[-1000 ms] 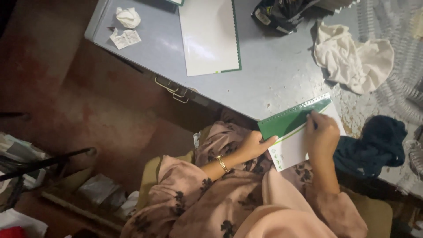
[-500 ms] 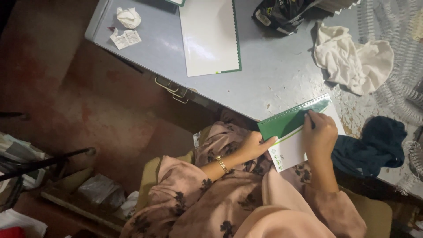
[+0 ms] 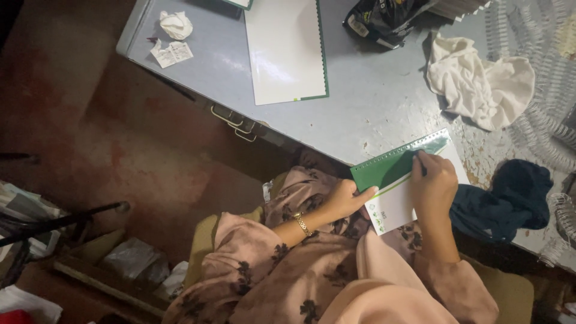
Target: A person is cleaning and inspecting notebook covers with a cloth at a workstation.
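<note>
hands were two in the picture, both of the person who wore the camera. the left hand (image 3: 343, 199) held the near left corner of one green notebook cover (image 3: 393, 165), with its thumb on top and the other fingers under it, so it was closed on the cover. the right hand (image 3: 433, 183) was curled into a loose fist on the white sheet (image 3: 396, 207) and pressed against the cover; whether it gripped some small tool, i cannot tell. the two hands were apart, one at each side of the cover.

the cover lay at the near edge of the counter (image 3: 366, 102), partly over the person's lap. its long axis ran from the lower left to the upper right, and the row of punched holes along its far edge pointed the same way.

on the counter i counted also one large white sheet with a green edge (image 3: 287, 51), two crumpled papers (image 3: 174, 37) at the far left corner, one white cloth (image 3: 480, 78), one dark blue cloth (image 3: 510, 195) just beside the right hand, one black bag (image 3: 381, 18), and many white spiral coils (image 3: 540, 129) on the right.

the counter was grey metal with scratched, worn paint and two drawer handles (image 3: 234, 123) at its front. the floor (image 3: 120, 156) was dark reddish, and the room was dim.
</note>
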